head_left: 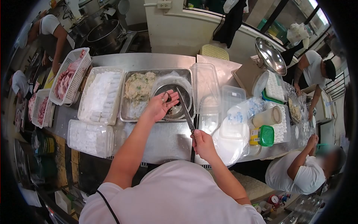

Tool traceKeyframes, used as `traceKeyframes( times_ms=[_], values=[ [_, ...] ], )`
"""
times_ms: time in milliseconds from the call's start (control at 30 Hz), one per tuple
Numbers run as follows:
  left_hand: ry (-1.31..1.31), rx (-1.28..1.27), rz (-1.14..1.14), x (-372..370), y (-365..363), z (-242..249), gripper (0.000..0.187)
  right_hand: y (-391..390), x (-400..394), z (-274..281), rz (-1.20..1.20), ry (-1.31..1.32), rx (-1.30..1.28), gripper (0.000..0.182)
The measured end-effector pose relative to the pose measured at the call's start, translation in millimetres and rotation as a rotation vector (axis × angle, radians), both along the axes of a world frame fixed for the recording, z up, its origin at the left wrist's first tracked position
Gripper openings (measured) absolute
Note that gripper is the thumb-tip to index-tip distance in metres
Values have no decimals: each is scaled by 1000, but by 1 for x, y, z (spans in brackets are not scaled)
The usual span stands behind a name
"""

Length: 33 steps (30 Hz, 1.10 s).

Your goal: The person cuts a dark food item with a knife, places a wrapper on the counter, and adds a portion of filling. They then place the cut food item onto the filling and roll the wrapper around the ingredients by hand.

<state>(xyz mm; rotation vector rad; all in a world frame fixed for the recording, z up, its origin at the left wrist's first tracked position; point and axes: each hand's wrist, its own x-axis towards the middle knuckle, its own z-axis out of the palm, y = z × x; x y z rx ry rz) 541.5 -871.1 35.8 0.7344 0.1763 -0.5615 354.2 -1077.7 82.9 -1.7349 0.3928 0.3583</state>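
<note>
While I watch from the head cam, the left hand lies palm-up over the bowl, fingers spread wide, w/ a small dark bit of filling resting on the palm; nothing is gripped. The right hand has its grip closed round the handle of a knife, near the counter edge, blade angled up and left so the tip reaches the bowl rim just beside the left fingertips.

Bowl sits in the right half of a steel tray, partly under clear plastic; the left half holds a pale heap of mix. Left of the tray: a tub of white rolled wrappers, another box of white pieces nearer me, and a basket of raw meat at the far left. Right of the tray: empty clear tubs, a green-lid jar, bagged items.

Progress, as I judge it: early to mid. The mix heap looks largely intact, the wrapper tub approx. full, and no finished pieces show close to my hands, so most portions seem left to do. Whether the bowl is nearly empty I cannot tell; hand and plastic hide it.

Other people work at the far left, far right and lower right; their hands are well apart from mine.
</note>
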Motion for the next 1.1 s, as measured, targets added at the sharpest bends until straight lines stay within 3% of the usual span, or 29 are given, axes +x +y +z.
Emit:
traceKeyframes(
  times_ms=[167, 567, 967, 1100],
  values=[
    [-147, 4, -11, -20, -6, 6, 38, 16, -3, 9, 22, -221, -277, 53],
    [-156, 68, 57, -36, -26, 18, 30, 22, -6, 10, 39, -186, -402, 48],
    [-169, 7, 19, -39, -28, 10, 33, 24, -5, -7, 76, -202, -510, 46],
    [-144, 29, 70, -42, -30, 7, 34, 26, -1, -5, 110, -236, -711, 43]
  ],
)
